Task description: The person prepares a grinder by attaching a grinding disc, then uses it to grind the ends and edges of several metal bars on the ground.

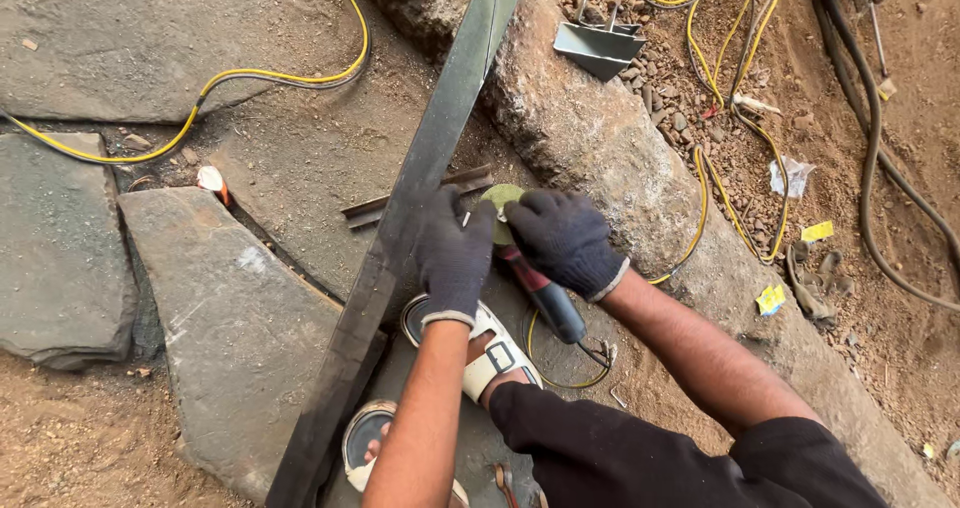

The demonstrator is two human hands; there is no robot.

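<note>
Both my hands wear dark knit gloves. My left hand and my right hand are closed around the head of an angle grinder with a red and dark body. Its greenish disc shows just above my fingers. The grinder lies beside a long dark steel angle bar that runs diagonally from the top centre down to the bottom left. My sandalled foot rests below the hands, next to the bar.
A short angle offcut lies under the bar on flat stone slabs. A long rough stone kerb runs diagonally. Yellow cable and dark hoses loop over dirt. A metal bracket and a spare glove lie at right.
</note>
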